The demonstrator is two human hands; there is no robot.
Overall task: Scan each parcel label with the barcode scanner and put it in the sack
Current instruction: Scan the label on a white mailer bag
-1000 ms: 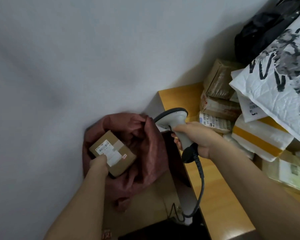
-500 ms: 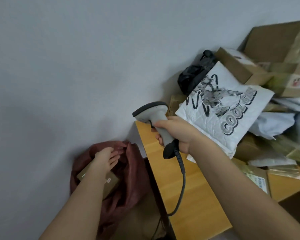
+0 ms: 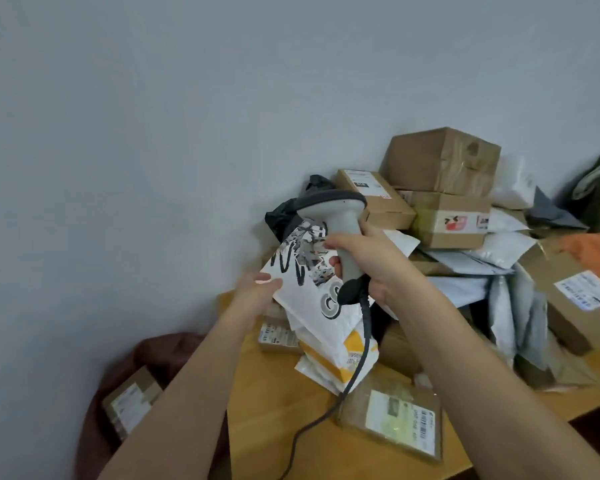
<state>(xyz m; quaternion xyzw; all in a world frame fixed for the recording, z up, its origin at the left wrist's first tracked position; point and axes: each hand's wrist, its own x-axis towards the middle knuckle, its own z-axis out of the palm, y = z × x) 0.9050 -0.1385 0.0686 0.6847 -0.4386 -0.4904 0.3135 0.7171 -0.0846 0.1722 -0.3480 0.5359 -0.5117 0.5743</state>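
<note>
The right hand (image 3: 371,261) grips the handle of the grey barcode scanner (image 3: 340,233), fingers wrapped round it, its dark-rimmed head upright and its black cable (image 3: 357,362) trailing down across the wooden surface (image 3: 274,403). The left hand (image 3: 257,292) reaches to the lower left edge of the white printed mailer (image 3: 305,271); its fingertips touch the mailer, but whether they pinch it or merely rest against it I cannot tell. The mailer leans at the front of a heap of parcels, above a white and yellow bag (image 3: 333,355). Behind stand stacked cardboard boxes (image 3: 444,161), with grey and white poly bags (image 3: 506,306) slumped to the right. A flat brown parcel with a label (image 3: 395,417) lies on the surface near the front edge. Below the surface's left corner sits the dark red sack (image 3: 160,351), and inside it rests a small labelled box (image 3: 129,403), partly hidden by the left forearm
</note>
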